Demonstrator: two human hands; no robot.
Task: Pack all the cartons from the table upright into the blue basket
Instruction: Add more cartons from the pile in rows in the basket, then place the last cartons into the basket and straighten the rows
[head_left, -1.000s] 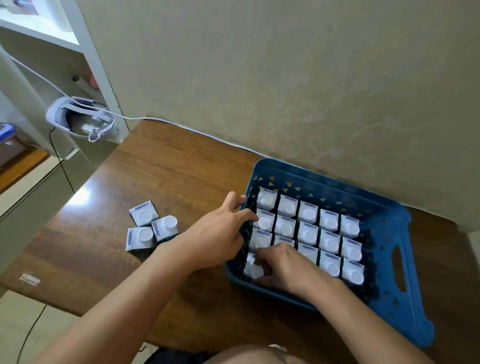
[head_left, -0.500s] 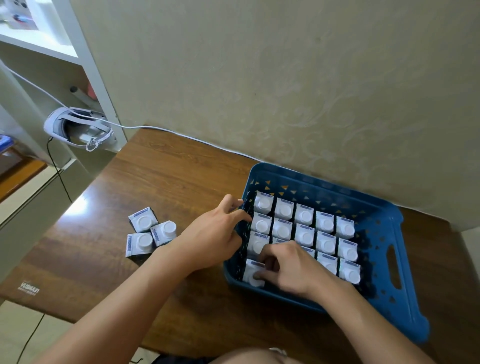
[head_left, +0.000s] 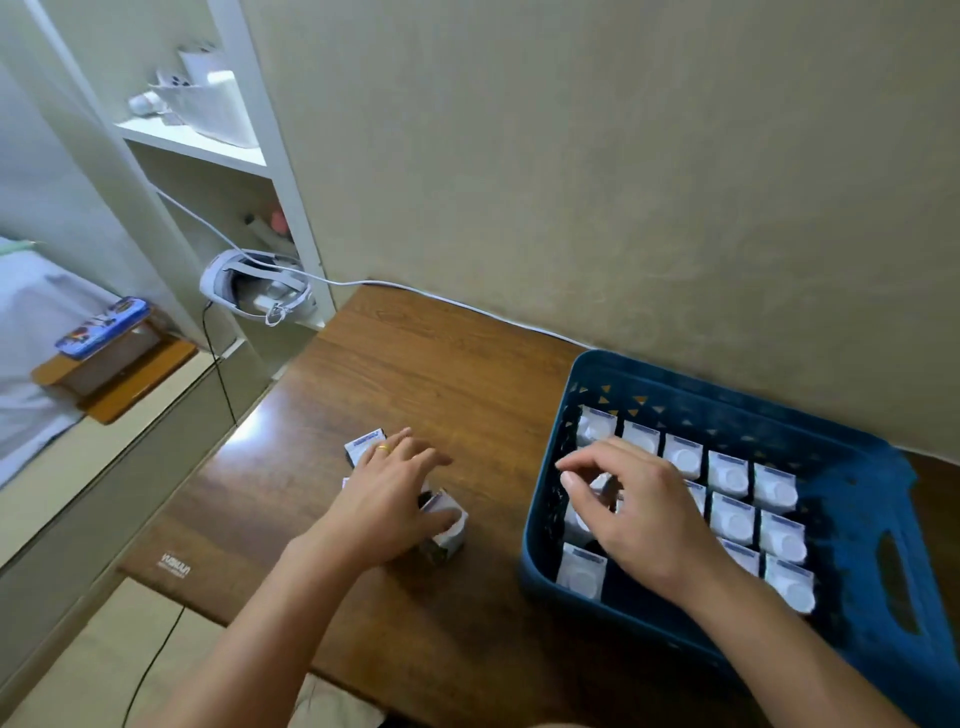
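The blue basket (head_left: 857, 499) is sitting on the surface (head_left: 441, 374), nearly full of upright cartons. The right hand (head_left: 639, 514) is hovering over them, fingers loosely curled and holding nothing, and could tip one. The left hand (head_left: 389, 493) is lying over the loose cartons (head_left: 441, 530), fingers spread (grip unclear); one may slip.

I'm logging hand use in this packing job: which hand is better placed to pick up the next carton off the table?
Left. The left hand already rests over the small white cartons on the brown wooden table, while the right hand is above the blue plastic basket.
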